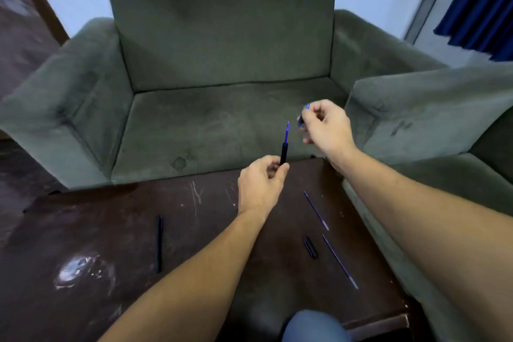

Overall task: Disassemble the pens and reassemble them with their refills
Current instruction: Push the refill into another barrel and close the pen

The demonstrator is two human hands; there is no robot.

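Item 1. Your left hand (261, 183): its fingers grip the lower end of a slim black plastic pen barrel (283, 153), held upright over the far edge of the table. Holding it upright probably keeps its open top easy to reach.

Item 2. A thin blue refill (287, 132) stands out of that barrel's top, only partly seated.

Item 3. Your right hand (324, 125) is raised to the right of the barrel, apart from the left. It pinches a small dark-and-blue pen piece (302, 118), too blurred to identify. It looks like the part that belongs over the refill.

Item 4. On the dark scratched wooden table (111, 230):
- A whole black pen (159, 244) lies to the left, well apart from the rest.
- A short black pen section (310, 247) lies to the right.
- A far loose blue refill (316, 211) and a near loose blue refill (340, 261) lie just beside that section, within your right hand's reach.

Item 5. A green fabric sofa (222, 50) stands behind the table.
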